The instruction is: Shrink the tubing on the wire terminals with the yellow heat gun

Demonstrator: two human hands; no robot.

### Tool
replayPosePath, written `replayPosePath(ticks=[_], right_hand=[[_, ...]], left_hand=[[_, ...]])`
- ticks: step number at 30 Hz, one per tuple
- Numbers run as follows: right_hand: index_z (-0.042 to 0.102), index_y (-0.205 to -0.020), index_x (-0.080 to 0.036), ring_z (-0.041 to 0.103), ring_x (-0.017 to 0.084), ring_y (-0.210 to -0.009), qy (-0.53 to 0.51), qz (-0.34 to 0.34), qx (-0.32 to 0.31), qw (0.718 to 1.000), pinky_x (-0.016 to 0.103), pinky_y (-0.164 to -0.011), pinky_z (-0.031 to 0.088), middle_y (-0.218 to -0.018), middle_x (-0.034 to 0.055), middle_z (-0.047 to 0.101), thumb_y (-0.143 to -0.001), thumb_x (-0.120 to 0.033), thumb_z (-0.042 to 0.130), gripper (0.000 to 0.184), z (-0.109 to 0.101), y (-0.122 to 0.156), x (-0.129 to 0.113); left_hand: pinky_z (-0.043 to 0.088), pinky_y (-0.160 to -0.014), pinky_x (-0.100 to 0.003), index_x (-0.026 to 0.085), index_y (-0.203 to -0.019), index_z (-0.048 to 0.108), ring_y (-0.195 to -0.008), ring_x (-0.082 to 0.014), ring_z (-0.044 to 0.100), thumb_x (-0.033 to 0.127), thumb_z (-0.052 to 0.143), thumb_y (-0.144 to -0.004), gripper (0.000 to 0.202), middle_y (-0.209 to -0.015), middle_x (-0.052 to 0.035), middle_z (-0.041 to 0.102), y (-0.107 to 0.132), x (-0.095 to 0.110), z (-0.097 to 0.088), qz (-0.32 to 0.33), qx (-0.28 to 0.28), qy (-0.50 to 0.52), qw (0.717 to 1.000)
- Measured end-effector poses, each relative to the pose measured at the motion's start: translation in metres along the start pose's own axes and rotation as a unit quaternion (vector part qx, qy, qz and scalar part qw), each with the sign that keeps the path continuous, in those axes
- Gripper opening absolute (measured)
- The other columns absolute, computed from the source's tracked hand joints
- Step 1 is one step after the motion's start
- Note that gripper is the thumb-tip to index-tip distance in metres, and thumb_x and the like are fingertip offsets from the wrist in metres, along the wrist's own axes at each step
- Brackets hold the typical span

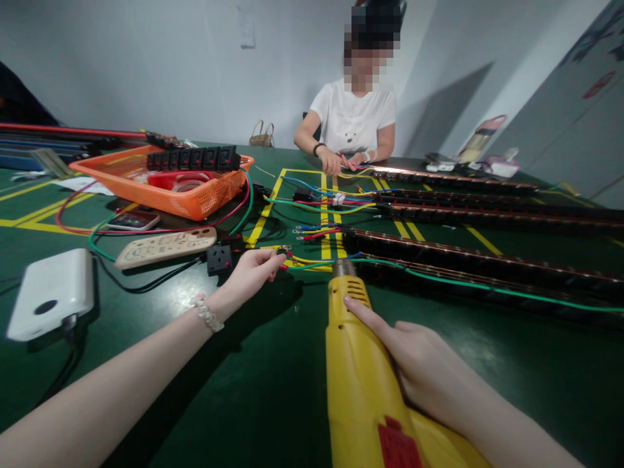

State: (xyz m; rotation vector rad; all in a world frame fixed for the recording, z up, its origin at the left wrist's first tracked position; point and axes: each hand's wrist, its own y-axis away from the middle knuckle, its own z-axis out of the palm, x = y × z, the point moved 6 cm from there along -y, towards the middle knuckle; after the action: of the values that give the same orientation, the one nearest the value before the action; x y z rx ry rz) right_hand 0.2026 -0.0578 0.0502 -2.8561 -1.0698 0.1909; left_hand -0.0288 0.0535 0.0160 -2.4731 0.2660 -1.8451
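My right hand (419, 354) is wrapped round a yellow heat gun (358, 377), its metal nozzle pointing away from me toward the wires. My left hand (256, 270) pinches the ends of several coloured wires, among them a green wire (439, 277) that runs right along a long black strip (468, 253). Ring terminals show at the fingertips. Just beyond the nozzle lie more wire ends (319, 233) with red, blue and yellow sleeves and ring terminals. A black socket block (219, 260) sits beside my left wrist.
An orange basket (195, 207) holds a row of black sockets (192, 158). Nearer are a beige power strip (166, 248), a phone (134, 221) and a white power bank (56, 292). Across the green table, a person in white (355, 120) handles wires beside more black strips (453, 181).
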Motion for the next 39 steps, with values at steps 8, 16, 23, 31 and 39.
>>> replayPosePath(ticks=[8, 16, 23, 31, 39], right_hand=[[0.011, -0.147, -0.020, 0.036, 0.013, -0.049, 0.009, -0.054, -0.027, 0.998, 0.023, -0.051, 0.025, -0.059, -0.0057, 0.044, -0.067, 0.001, 0.041, 0.087, 0.003, -0.026, -0.033], [0.002, -0.147, -0.021, 0.042, 0.016, -0.054, 0.005, -0.082, -0.065, 0.994, 0.026, -0.054, 0.027, -0.071, -0.0020, 0.059, -0.067, -0.002, 0.046, 0.093, 0.011, -0.038, -0.056], [0.007, -0.147, -0.023, 0.041, 0.015, -0.052, 0.005, -0.078, -0.086, 0.993, 0.026, -0.055, 0.029, -0.072, -0.0026, 0.060, -0.066, -0.001, 0.047, 0.093, 0.009, -0.040, -0.066], [0.007, -0.148, -0.025, 0.041, 0.016, -0.053, 0.009, -0.071, -0.082, 0.994, 0.026, -0.055, 0.030, -0.069, -0.0026, 0.058, -0.068, -0.001, 0.044, 0.091, 0.007, -0.039, -0.064], [0.008, -0.148, -0.024, 0.039, 0.016, -0.053, 0.002, -0.072, -0.077, 0.994, 0.026, -0.056, 0.030, -0.066, -0.0034, 0.056, -0.068, 0.000, 0.044, 0.091, 0.006, -0.039, -0.064]], left_hand=[[0.032, -0.052, -0.023, 0.017, -0.054, 0.044, -0.050, -0.0096, 0.043, 0.045, 0.054, -0.080, 0.039, -0.050, 0.0034, 0.044, 0.000, 0.001, -0.001, 0.014, -0.001, -0.015, 1.000], [0.028, -0.050, -0.023, 0.017, -0.055, 0.043, -0.049, -0.0092, 0.039, 0.046, 0.054, -0.080, 0.040, -0.050, 0.0040, 0.041, 0.000, 0.002, 0.000, 0.015, -0.001, -0.022, 1.000], [0.028, -0.050, -0.022, 0.016, -0.055, 0.042, -0.050, -0.0088, 0.039, 0.047, 0.054, -0.081, 0.042, -0.051, 0.0046, 0.041, 0.001, -0.002, 0.000, 0.022, -0.008, -0.017, 1.000], [0.026, -0.050, -0.023, 0.017, -0.056, 0.042, -0.051, -0.0090, 0.038, 0.046, 0.053, -0.082, 0.041, -0.053, 0.0045, 0.040, 0.003, 0.000, 0.000, 0.022, -0.015, -0.022, 0.999], [0.025, -0.050, -0.023, 0.016, -0.053, 0.038, -0.051, -0.0087, 0.034, 0.044, 0.052, -0.083, 0.043, -0.052, 0.0046, 0.038, 0.003, 0.003, 0.000, 0.049, -0.019, -0.061, 0.997]])
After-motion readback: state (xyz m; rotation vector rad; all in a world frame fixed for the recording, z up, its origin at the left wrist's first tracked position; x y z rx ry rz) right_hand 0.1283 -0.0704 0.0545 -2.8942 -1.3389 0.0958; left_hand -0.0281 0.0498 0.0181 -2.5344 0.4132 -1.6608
